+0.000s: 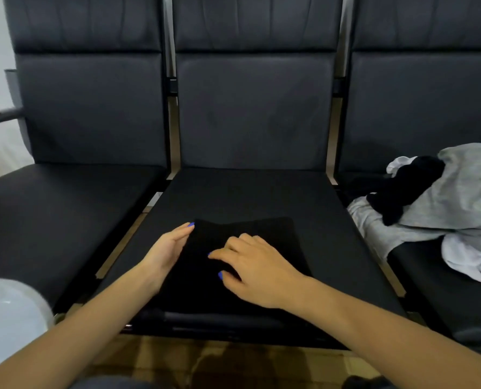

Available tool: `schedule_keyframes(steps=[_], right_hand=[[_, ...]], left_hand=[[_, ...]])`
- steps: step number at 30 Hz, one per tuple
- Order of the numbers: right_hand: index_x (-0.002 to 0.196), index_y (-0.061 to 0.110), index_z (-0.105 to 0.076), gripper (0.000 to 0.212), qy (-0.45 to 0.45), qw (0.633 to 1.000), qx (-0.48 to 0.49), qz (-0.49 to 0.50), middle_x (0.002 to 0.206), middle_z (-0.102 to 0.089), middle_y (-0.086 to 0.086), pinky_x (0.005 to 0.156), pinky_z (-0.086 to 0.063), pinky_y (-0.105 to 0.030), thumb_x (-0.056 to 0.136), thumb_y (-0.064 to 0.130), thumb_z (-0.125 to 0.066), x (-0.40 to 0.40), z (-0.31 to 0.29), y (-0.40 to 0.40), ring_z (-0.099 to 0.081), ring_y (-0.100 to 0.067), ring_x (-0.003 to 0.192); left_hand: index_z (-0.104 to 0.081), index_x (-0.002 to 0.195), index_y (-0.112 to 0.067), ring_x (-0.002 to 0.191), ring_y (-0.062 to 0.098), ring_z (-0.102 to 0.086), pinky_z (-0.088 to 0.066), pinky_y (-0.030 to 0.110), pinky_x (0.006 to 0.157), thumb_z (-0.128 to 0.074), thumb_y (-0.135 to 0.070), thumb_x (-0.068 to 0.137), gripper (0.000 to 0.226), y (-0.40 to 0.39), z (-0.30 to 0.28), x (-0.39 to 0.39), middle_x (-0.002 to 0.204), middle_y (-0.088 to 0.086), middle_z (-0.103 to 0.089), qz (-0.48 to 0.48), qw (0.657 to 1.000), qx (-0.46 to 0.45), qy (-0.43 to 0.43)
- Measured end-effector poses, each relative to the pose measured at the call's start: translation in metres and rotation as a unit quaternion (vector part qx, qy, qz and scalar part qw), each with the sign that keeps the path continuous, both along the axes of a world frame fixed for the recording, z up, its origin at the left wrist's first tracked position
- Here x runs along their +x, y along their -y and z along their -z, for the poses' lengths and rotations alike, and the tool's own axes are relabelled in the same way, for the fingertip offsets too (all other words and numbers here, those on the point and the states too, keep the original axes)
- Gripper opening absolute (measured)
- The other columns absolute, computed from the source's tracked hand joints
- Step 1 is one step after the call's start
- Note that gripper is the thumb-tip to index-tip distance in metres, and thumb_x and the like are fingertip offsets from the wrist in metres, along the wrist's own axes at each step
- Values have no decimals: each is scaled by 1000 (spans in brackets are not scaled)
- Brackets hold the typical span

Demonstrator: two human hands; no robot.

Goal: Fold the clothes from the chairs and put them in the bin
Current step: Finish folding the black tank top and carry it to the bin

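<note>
— What's nearest?

— Two bare forearms reaching out over the front edge of the middle chair (pixel 331 197). A pale rounded shape sits at the lower left; I can't tell whether it is the bin.

— And the hands?

— Both at the folded black garment (pixel 244 234) lying on that seat. The left hand (pixel 167 247) stands on edge, fingers straight, flat against the garment's left side. The right hand (pixel 254 269) rests on top, fingers loosely bent and pressing down; neither grips the cloth.

— How does the garment lie?

— Directly ahead, long axis running away from the person, with the hands a little apart, left at its side and right on top. Lifting it likely means sliding both hands under.

— Farther back?

— A heap of grey and black clothes (pixel 441 197) waits on the right chair (pixel 418 108), nearer the right hand.
</note>
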State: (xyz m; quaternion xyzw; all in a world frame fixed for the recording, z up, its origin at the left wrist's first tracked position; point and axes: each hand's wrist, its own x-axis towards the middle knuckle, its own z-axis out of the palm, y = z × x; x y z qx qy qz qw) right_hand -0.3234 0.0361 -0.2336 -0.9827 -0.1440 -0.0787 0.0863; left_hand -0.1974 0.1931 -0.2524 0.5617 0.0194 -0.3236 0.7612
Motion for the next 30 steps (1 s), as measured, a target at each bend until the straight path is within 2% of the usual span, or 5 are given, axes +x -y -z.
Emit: schedule_keyframes(steps=[11,19,23,26,30], right_hand=[[149,48,-4,55,-172,982,-16,-72,162,-1,0,115,15,-50,96,61,-11,-10,18,-15,8,-18,148],[122,16,-64,38,-90,962,236,-106,121,-65,-1,100,-43,-36,103,36,-38,-22,-3,-32,-54,-11,114],[102,16,-71,25,93,969,229,14,99,-71,0,87,-44,-33,92,24,-49,-15,-4,-6,-59,-19,91],[110,17,-68,25,104,969,208,88,107,-69,4,92,-39,-30,93,13,-50,-11,-3,27,-55,-18,98],[137,27,-50,38,38,986,111,121,140,-50,5,112,-27,-31,100,22,-42,-6,9,61,-37,-15,133]], left_hand=[[-48,130,-9,115,26,-55,-45,40,101,-51,3,93,39,-19,7,1,132,14,-52,-56,937,243,245],[-19,152,-22,141,24,-29,-29,38,111,-45,-31,99,59,-1,-6,-29,161,-1,-5,167,538,565,603],[-67,118,-16,121,25,-57,-37,46,108,-58,-20,85,34,6,-10,-30,126,7,-64,165,359,519,758],[-76,94,-15,89,20,-71,-48,40,96,-69,-10,73,23,19,-3,-24,91,2,-74,145,391,434,799],[-54,136,-24,137,15,-40,-16,28,116,-47,-22,98,38,35,11,-18,144,1,-49,193,538,431,698]])
